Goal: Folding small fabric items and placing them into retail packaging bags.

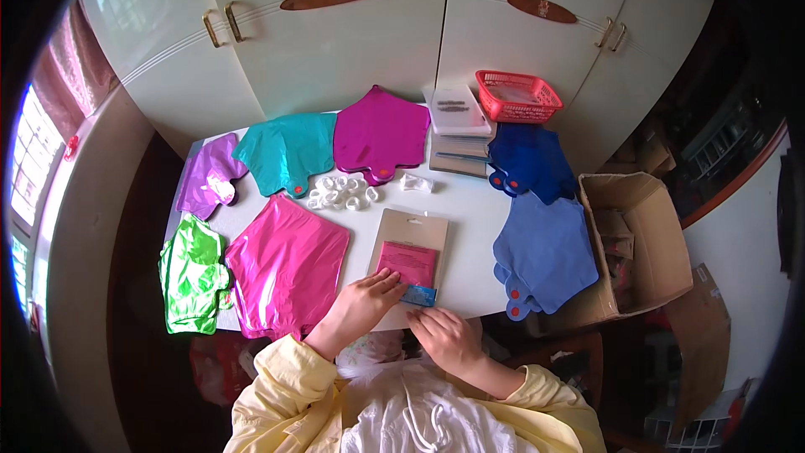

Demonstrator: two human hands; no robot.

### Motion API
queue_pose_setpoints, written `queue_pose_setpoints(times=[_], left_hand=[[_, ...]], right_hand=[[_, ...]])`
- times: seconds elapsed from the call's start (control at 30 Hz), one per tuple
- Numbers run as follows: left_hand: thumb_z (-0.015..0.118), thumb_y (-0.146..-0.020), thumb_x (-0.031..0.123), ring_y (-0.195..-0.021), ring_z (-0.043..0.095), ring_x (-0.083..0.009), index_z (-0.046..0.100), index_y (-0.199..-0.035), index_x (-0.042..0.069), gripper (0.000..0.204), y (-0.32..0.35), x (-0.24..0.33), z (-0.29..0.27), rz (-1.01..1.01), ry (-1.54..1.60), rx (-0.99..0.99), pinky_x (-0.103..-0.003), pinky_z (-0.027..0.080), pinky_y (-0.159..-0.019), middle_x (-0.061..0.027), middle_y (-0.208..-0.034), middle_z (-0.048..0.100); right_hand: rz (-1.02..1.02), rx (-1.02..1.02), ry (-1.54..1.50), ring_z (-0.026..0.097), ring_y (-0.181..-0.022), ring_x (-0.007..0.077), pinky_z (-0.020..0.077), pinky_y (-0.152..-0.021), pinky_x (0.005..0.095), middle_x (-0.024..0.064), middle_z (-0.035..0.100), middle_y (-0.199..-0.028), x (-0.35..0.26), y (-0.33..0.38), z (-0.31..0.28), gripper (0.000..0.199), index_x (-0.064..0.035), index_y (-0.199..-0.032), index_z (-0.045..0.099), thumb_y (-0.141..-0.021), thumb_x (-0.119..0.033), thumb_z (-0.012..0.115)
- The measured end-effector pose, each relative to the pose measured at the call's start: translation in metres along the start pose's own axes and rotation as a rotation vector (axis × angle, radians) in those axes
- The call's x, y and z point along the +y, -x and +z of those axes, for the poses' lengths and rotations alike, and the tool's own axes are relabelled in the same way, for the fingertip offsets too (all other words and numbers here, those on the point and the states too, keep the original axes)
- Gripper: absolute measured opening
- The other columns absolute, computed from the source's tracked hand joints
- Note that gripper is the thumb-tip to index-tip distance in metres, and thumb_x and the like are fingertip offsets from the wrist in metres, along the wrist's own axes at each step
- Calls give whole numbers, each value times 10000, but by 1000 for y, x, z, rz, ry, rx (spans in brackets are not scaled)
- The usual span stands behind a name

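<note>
On a tan backing card [416,226] with a hang hole at its top lies a folded pink foil balloon [407,262]. A small blue label [418,295] shows at the packet's lower end. My left hand [365,306] rests its outstretched fingers on the pink foil's lower left corner. Just below the blue label, my right hand [447,338] has its fingers extended near the card's bottom edge; its fingertips seem to touch there. Neither hand grips anything that I can see. Left of the card is a large flat pink foil balloon [289,264].
Flat foil balloons in green [191,277], purple [210,174], teal [289,151], magenta [381,134], dark blue [532,159] and light blue [545,252] ring the white table. White ribbon rolls [340,191], a clear box [459,111], a red basket [520,99] and an open carton [650,243] stand around.
</note>
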State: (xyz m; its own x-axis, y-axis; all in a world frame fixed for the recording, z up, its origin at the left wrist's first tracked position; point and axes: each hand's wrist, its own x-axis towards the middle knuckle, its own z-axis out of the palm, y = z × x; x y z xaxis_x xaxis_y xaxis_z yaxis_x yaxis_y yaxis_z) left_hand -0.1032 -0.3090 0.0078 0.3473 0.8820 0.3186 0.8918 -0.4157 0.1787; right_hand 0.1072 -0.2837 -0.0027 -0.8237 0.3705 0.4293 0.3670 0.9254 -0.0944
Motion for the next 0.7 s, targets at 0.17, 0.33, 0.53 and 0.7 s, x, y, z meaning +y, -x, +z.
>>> queue_pose_setpoints(times=[0.17,0.33,0.53,0.7], left_hand=[[599,-806,142,-1048,627,-237,642,-1084,62,292,-5,4,6,-66,30,10,-321,499,-928,-109,-1099,655],[553,-795,115,-1056,626,-247,633,-1106,83,323,-3,5,13,-105,42,20,-316,510,-891,-113,-1136,643],[591,-787,112,-972,661,-229,634,-1061,33,289,-5,11,5,29,-140,52,-317,534,-866,-115,-1053,666],[584,-780,95,-931,674,-234,622,-1014,-3,256,3,16,8,156,-300,116,-323,569,-756,-138,-1017,666]], right_hand=[[28,8,-56,590,-980,211,457,-948,334,93,624,-964,5,3,5,268,-5,-1026,611,-797,-128,544],[33,28,-58,596,-979,218,463,-943,341,92,631,-962,8,3,5,255,-12,-1009,623,-792,-120,545],[237,54,-386,613,-938,246,500,-872,355,102,645,-924,20,3,1,191,-3,-968,636,-790,-56,594],[597,312,-948,563,-1081,233,481,-890,351,144,543,-1175,61,-2,7,352,4,-1196,486,-860,-41,584]])
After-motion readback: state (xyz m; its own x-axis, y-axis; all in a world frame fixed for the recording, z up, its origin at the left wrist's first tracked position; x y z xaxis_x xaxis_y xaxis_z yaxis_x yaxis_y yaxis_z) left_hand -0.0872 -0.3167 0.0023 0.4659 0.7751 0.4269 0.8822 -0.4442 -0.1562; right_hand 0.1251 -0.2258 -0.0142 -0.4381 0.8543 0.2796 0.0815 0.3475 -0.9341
